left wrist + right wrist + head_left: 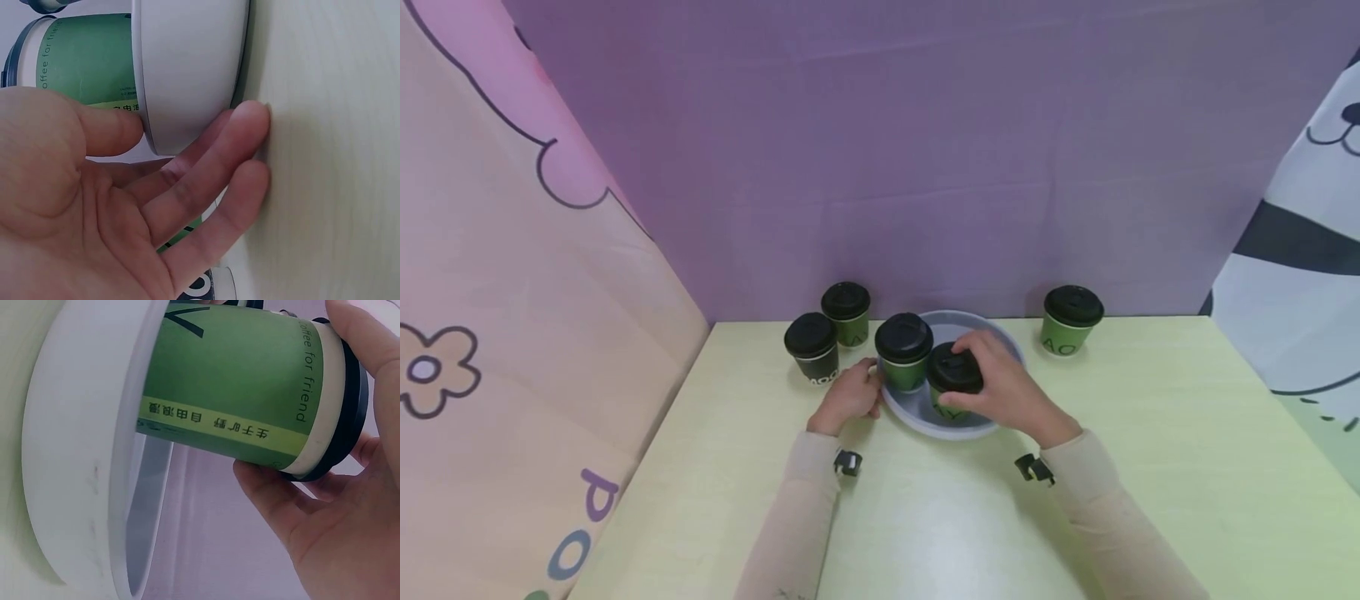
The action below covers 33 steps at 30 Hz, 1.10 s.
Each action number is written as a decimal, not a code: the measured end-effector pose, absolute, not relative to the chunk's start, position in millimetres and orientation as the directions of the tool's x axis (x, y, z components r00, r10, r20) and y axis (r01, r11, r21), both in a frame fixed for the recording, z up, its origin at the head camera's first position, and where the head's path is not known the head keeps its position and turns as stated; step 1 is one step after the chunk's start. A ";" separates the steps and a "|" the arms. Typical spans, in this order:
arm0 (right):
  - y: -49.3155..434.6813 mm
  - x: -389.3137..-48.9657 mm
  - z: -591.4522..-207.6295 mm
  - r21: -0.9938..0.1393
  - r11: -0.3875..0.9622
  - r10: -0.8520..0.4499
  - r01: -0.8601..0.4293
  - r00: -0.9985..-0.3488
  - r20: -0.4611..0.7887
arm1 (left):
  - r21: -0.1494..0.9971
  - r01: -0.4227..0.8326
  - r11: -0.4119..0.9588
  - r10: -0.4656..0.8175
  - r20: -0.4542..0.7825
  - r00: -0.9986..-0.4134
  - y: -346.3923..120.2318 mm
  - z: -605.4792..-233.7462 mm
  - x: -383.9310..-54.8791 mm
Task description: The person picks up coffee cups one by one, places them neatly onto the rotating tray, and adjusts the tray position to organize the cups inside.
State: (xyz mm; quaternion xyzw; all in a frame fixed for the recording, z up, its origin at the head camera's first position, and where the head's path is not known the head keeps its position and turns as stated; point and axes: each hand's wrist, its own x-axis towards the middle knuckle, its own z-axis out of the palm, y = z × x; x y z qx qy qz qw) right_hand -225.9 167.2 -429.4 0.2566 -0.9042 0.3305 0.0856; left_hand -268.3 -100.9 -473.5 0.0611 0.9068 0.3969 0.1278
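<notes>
My right hand (1006, 387) holds a green paper coffee cup (237, 381) around its black lid (953, 369), with thumb and fingers on opposite sides. The cup is within the rim of a round grey tray (917, 421); whether its base touches the tray cannot be told. Beside it on the tray stands a second green coffee cup (904, 373), upright with a black lid. At the tray's left edge is my left hand (848, 396). In the left wrist view its thumb (112, 130) touches the rim and its bent fingers lie against the outer wall, low near the table.
Left of the tray, a black coffee cup (816, 362) and a green one (852, 327) stand close together. Another green coffee cup (1063, 337) stands to the right, near the table's back edge. A purple cloth wall (880, 167) rises behind the pale table (910, 517).
</notes>
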 end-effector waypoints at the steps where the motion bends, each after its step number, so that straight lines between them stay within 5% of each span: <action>1: 167.0 -225.8 -429.7 -0.549 0.652 -0.410 -0.523 -0.852 0.326 | 0.735 0.007 0.678 0.208 -0.183 -0.961 -100.7 -473.4 -268.0; 9: 178.9 -227.3 -425.7 -0.535 0.655 -0.395 -0.534 -0.845 0.360 | 0.728 0.046 0.684 0.243 -0.168 -0.955 -103.3 -466.8 -264.3; 21: 232.4 -243.9 -420.4 -0.550 0.696 -0.132 -0.461 -0.835 0.534 | 0.706 0.017 0.708 0.319 -0.298 -0.900 -107.8 -459.0 -259.2; 33: 280.3 -253.1 -433.1 -0.630 0.741 0.084 -0.232 -0.899 0.430 | 0.732 -0.024 0.681 0.353 -0.357 -0.865 -109.6 -457.5 -256.2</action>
